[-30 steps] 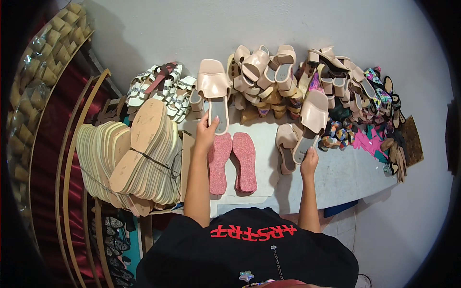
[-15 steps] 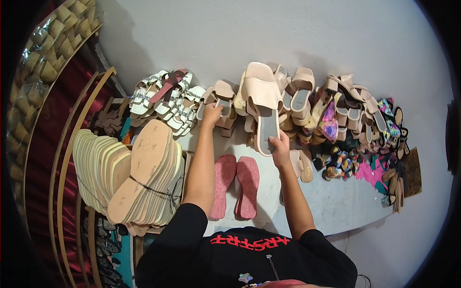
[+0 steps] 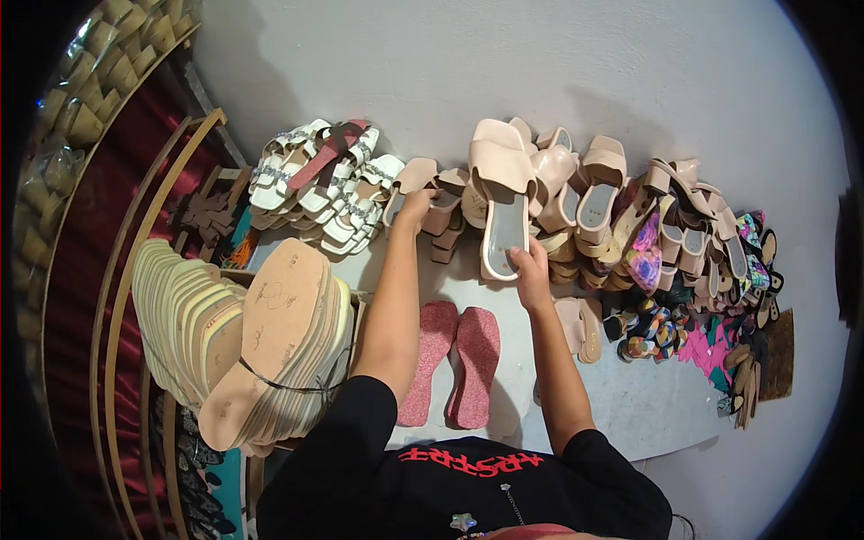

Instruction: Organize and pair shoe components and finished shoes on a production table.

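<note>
Moved the beige sandal (image 3: 502, 202) up onto the heap of sandals (image 3: 621, 216) by the wall, right hand (image 3: 531, 270) still pinching its heel, left hand (image 3: 416, 205) now curled around another beige sandal (image 3: 407, 180).

You worked under bright, even light from overhead, which cast soft shadows of the piled sandals (image 3: 576, 198) up the grey wall (image 3: 540, 63) behind them. There was no glare, and focus stayed sharp around the sandals. Toward the rim, straight edges bowed and the corners fell black.
</note>
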Motion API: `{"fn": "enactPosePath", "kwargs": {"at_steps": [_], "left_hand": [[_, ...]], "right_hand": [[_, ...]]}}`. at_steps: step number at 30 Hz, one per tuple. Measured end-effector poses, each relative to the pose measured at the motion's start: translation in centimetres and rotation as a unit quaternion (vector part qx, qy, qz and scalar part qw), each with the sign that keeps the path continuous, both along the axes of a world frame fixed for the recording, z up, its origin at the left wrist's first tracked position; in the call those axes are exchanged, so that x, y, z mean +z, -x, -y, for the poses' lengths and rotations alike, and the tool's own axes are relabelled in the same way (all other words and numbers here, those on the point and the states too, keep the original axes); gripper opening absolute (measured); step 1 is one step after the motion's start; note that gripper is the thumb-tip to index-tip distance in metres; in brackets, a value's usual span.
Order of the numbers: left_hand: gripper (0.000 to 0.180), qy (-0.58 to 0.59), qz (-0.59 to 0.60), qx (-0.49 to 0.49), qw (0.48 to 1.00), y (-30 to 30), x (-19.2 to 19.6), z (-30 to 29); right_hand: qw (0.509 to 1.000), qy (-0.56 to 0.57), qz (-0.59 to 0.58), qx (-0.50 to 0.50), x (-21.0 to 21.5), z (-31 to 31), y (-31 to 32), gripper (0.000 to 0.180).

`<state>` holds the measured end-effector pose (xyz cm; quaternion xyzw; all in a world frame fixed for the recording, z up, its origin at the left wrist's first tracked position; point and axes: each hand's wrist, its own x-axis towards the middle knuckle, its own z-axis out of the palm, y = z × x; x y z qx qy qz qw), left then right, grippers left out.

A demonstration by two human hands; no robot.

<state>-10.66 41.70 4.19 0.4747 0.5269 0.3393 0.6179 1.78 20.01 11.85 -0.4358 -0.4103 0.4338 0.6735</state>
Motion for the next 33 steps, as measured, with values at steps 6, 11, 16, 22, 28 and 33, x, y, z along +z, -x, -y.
{"fn": "enactPosePath", "kwargs": {"at_steps": [6,11,16,22,28,33], "left_hand": [[0.027,0.037,0.088,-0.011,0.995,0.9,-1.2,-0.9],[0.028,0.009,0.088,-0.033,0.996,-0.6,0.0,1.2],[0.045,-0.004,0.09,0.01,0.996,1.7,-2.1,-0.1],[0.049,0.001,0.069,0.007,0.998,0.1,-2.2,0.0],[0.041,0.049,0.12,-0.014,0.991,1.8,-3.0,-0.9],[0.039,0.074,0.14,-0.032,0.987,0.6,0.1,2.3]], "right_hand": [[1.0,0.01,-0.019,0.012,0.2,-2.5,2.0,0.031],[0.993,0.052,0.101,-0.024,-6.4,-5.8,1.7,0.031],[0.966,0.003,0.229,-0.119,-6.6,-6.3,6.5,0.036],[0.984,-0.068,0.141,-0.081,-8.9,-7.4,5.2,0.04],[0.982,-0.119,0.134,-0.053,-8.6,-8.6,6.3,0.046],[0.977,-0.155,0.118,-0.088,-9.0,-9.4,5.2,0.046]]}}
